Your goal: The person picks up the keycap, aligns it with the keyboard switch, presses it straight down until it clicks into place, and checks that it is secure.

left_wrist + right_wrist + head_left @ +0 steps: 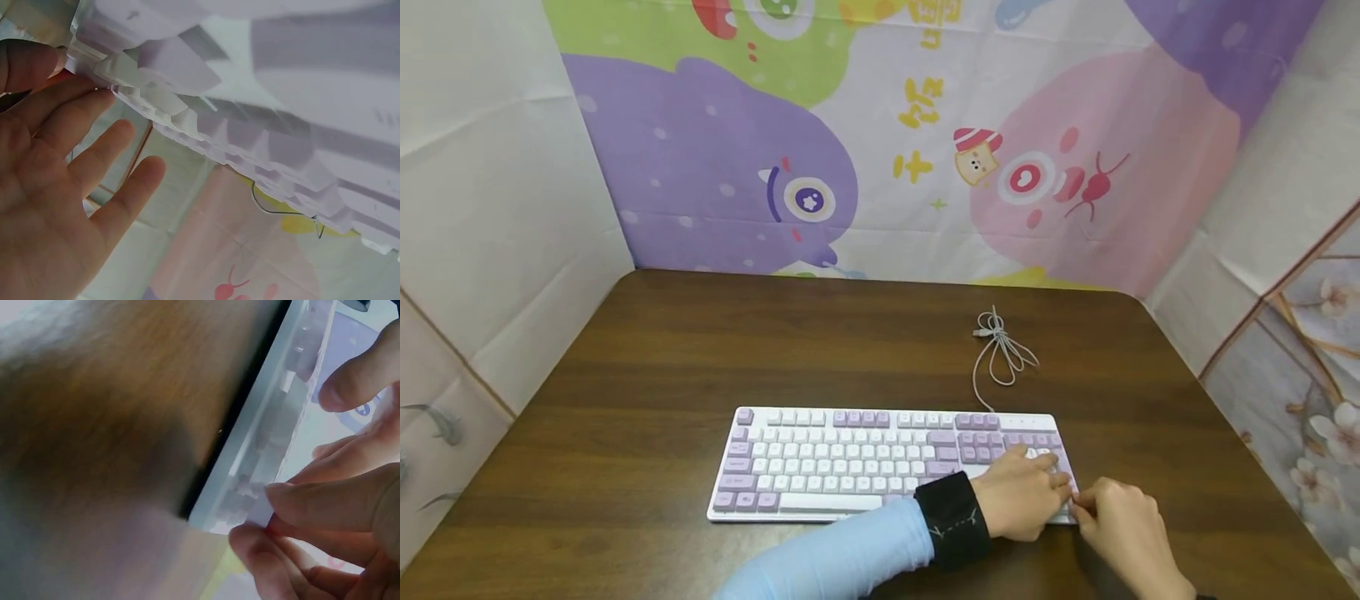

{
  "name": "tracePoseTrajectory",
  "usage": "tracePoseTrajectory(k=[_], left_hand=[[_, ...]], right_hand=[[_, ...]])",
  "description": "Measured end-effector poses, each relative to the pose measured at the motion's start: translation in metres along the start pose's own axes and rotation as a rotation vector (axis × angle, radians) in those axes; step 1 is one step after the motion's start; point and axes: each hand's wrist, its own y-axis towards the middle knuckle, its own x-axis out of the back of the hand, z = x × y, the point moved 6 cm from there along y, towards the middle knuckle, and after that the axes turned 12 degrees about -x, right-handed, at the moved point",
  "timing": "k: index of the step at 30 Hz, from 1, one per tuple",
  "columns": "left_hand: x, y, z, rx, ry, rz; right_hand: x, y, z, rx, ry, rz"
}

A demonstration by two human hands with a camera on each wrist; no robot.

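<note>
A white and lilac keyboard (850, 503) lies flat on the table. My left hand (1018, 493) reaches over its number pad; the left wrist view shows that hand (69, 169) with fingers extended and spread, the fingertips near the keyboard's end. At the lower right corner is my right hand (1123, 525), fingers bent. In the right wrist view, the right hand (325, 531) pinches a pale lilac keycap (260, 511) at the corner between thumb and finger. Whether the keycap is seated or loose I cannot tell.
A grey cable (1000, 342), tied in a bundle, runs from the keyboard's back edge. The brown wooden table (820, 333) meets a cartoon-printed cloth (917, 167) at its back. Pale panels (490, 125) stand at both sides.
</note>
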Motion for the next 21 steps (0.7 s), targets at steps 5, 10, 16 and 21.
tracePoseTrajectory(k=[5, 10, 16, 21], left_hand=[[0.001, 0.000, 0.005, 0.004, -0.004, -0.013], [-0.001, 0.001, 0.010, -0.010, -0.098, -0.012], [-0.002, 0.004, 0.011, -0.014, -0.134, -0.003], [-0.004, 0.005, 0.010, -0.012, -0.156, 0.012]], right_hand=[[0.001, 0.004, -0.002, 0.048, 0.052, -0.025], [-0.006, 0.012, -0.018, -0.095, 0.136, 0.151], [-0.008, 0.012, -0.025, -0.165, 0.152, 0.208], [-0.003, 0.004, -0.012, -0.116, 0.053, 0.098]])
